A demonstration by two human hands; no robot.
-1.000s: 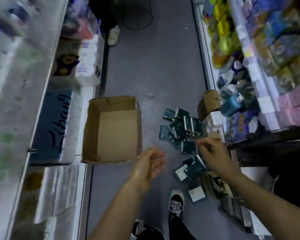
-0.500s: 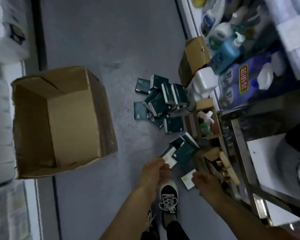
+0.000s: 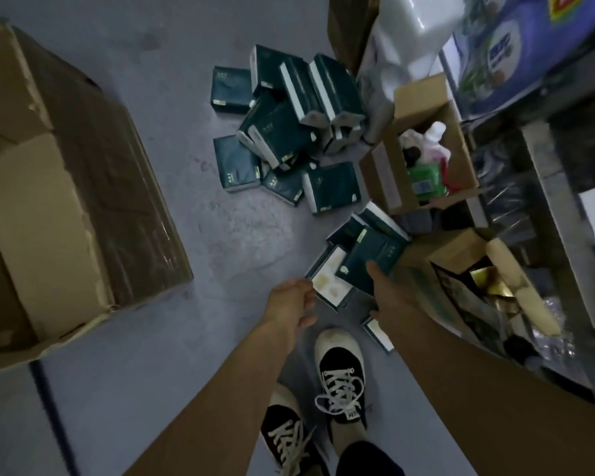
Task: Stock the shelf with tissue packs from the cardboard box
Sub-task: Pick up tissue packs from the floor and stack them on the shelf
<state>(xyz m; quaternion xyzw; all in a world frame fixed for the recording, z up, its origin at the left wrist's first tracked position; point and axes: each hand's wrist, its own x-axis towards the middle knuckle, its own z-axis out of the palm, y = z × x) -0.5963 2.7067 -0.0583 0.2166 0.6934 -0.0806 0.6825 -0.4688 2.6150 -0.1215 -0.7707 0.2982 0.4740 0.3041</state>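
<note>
Several dark green tissue packs lie in a heap on the grey floor, with a smaller cluster near my feet. My left hand curls its fingers round the near-left edge of a pack lying white face up. The thumb of my right hand lies on a dark green pack resting on that cluster, and its fingers are hidden beneath. The big cardboard box lies open on its side at the left, and the part of its inside that shows holds nothing. Shelves with goods run along the right.
A small open carton with bottles stands right of the heap. Another carton with packaging sits by my right forearm. One more pack lies beside my black shoes. A metal shelf frame borders the right.
My view has dropped closer to the floor. Both hands have come down from mid-air onto the packs by my feet, and the right has shifted from the low pack to the dark green one.
</note>
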